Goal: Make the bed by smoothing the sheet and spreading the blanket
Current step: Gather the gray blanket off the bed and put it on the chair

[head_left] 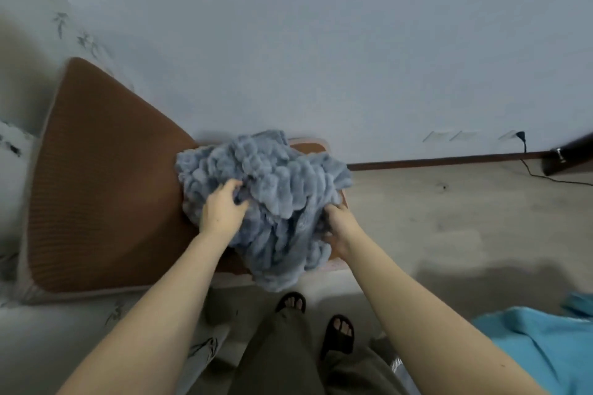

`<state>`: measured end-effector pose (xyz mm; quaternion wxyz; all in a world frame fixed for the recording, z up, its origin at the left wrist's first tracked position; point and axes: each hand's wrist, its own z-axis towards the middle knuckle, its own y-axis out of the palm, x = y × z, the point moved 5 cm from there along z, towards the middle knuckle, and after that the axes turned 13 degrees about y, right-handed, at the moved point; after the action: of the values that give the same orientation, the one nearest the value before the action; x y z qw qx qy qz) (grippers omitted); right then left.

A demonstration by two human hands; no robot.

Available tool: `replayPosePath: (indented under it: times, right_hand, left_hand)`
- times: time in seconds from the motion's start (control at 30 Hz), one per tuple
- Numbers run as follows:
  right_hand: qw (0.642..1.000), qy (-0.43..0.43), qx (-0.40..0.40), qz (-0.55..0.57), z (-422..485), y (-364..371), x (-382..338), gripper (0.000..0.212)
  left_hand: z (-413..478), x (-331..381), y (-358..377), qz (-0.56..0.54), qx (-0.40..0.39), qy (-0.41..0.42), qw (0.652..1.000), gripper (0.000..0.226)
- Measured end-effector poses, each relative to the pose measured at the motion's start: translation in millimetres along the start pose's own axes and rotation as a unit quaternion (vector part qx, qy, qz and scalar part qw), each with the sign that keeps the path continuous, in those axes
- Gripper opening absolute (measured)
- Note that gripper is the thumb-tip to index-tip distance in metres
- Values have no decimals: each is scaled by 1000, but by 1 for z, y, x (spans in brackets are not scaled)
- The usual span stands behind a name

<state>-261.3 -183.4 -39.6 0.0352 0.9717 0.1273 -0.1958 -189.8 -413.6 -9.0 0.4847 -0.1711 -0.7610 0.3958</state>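
Observation:
A fluffy grey-blue blanket (276, 189) lies bunched in a heap at the right end of the bed, partly hanging over the near edge. The bed is covered by a brown woven mat (106, 189) with a pale border. My left hand (223, 207) grips a fold on the heap's left side, fingers dug into the pile. My right hand (337, 226) holds the blanket's right lower edge, its fingers partly hidden in the fabric.
A pale wall runs behind the bed. White patterned bedding (48, 340) lies at the left and near left. Grey floor (449, 218) stretches to the right, with a black cable (545, 178) and wall sockets. A bright blue cloth (542, 346) lies at the lower right. My sandalled feet stand below.

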Motion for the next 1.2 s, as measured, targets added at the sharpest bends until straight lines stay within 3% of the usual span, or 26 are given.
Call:
replayPosePath:
  times: [0.07, 0.13, 0.23, 0.37, 0.47, 0.57, 0.67, 0.8, 0.83, 0.9, 1.0, 1.1, 1.2]
  right_hand:
    - [999, 42, 8, 1, 18, -8, 10, 44]
    - [998, 46, 16, -37, 33, -10, 14, 59]
    - [986, 10, 19, -165, 50, 0, 10, 62]
    - [939, 8, 15, -342, 78, 34, 20, 60]
    - [912, 12, -2, -410, 93, 57, 32, 59]
    - [912, -19, 26, -410, 93, 66, 29, 57]
    - [904, -127, 33, -408, 79, 84, 10, 54]
    - [883, -259, -13, -392, 64, 116, -8, 57]
    - [884, -262, -20, -387, 67, 115, -5, 60]
    - [880, -208, -34, -425, 79, 103, 11, 67]
    - [841, -117, -37, -527, 90, 73, 51, 69]
    - [830, -157, -5, -536, 74, 50, 74, 72]
    - [832, -213, 43, -511, 46, 18, 92, 67]
  left_hand:
    - [6, -32, 33, 23, -114, -40, 992, 49]
    - [7, -49, 56, 17, -179, -59, 982, 52]
    - [9, -65, 76, 20, -185, -63, 980, 55]
    - [17, -86, 98, 27, -229, -71, 971, 49]
    - [21, -96, 105, 63, -269, -53, 960, 46]
    - [23, -93, 92, 6, -183, -40, 982, 32]
    - [24, -77, 78, -30, -85, -1, 996, 31]
    - [17, -43, 75, 82, -10, 118, 990, 88]
    - [16, -39, 80, 88, -33, 134, 987, 89]
    - [13, -49, 103, 83, -160, 100, 978, 80]
    - [-6, -69, 127, 154, -353, 69, 920, 85]
    - [-22, -58, 131, 220, -365, 86, 901, 85]
    - [-42, -29, 125, 292, -293, 144, 899, 85]
